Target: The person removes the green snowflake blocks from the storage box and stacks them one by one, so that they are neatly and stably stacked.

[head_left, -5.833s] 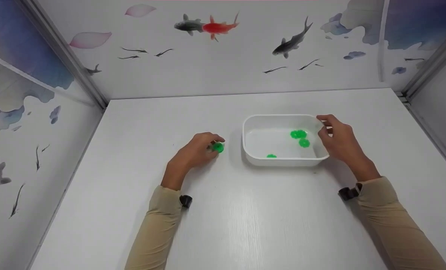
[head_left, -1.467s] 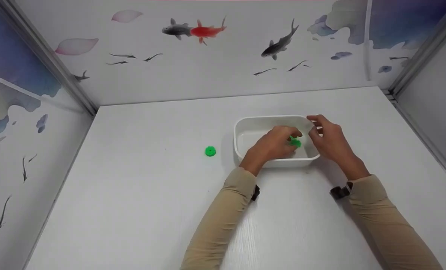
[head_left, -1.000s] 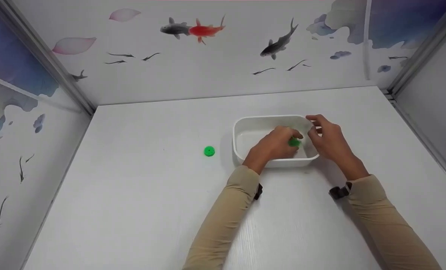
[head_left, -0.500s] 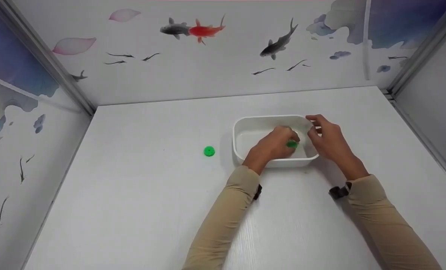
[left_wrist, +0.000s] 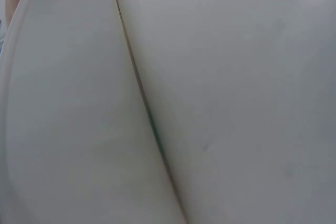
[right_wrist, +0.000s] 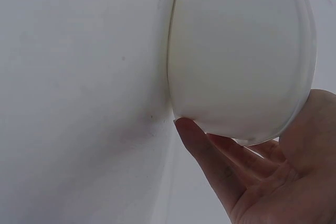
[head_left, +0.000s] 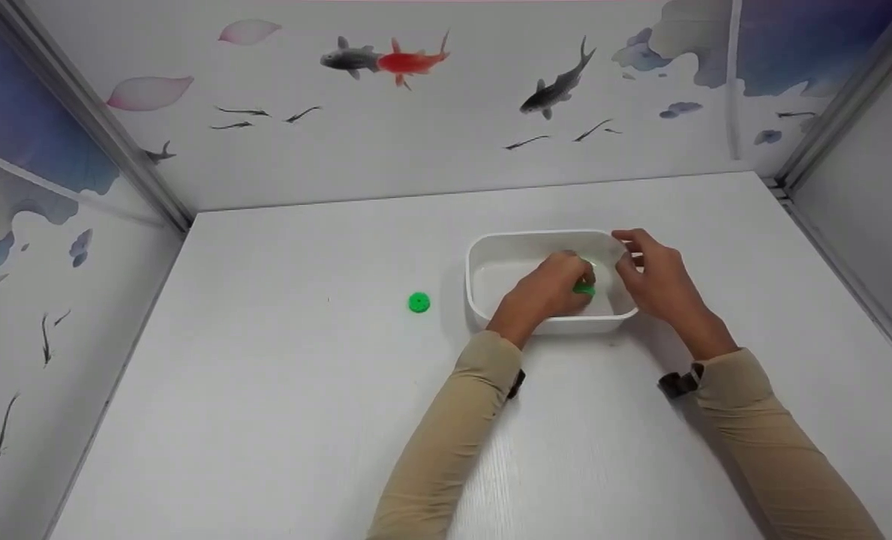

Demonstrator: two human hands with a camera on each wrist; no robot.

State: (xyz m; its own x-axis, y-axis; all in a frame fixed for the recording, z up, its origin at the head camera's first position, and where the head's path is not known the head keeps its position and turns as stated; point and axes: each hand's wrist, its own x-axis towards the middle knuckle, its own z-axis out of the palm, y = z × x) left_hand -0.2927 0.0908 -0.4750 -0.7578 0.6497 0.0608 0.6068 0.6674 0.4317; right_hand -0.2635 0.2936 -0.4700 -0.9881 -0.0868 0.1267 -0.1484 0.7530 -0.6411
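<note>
In the head view, my left hand (head_left: 547,289) reaches over the near rim into a white plastic box (head_left: 473,289). Its fingers curl round a green notched disc (head_left: 584,288), mostly hidden behind them. My right hand (head_left: 659,281) holds the box's right end, fingertips at the far corner and thumb closer to me. The right wrist view shows that hand (right_wrist: 294,182) with its fingers against the box's outer wall (right_wrist: 236,51). Another green disc (head_left: 418,302) lies flat on the table, left of the box. Only the box's outside (left_wrist: 79,103) fills the left wrist view.
The white table (head_left: 265,375) meets a back wall (head_left: 415,150) printed with fish and petals. A printed side panel (head_left: 33,300) stands at the left, and a plain one (head_left: 858,217) at the right. Metal posts (head_left: 127,157) mark the corners.
My left hand first held a green disc left of the box; that disc now lies on the table. The hand moved right into the box and closed round another. My right hand stays put.
</note>
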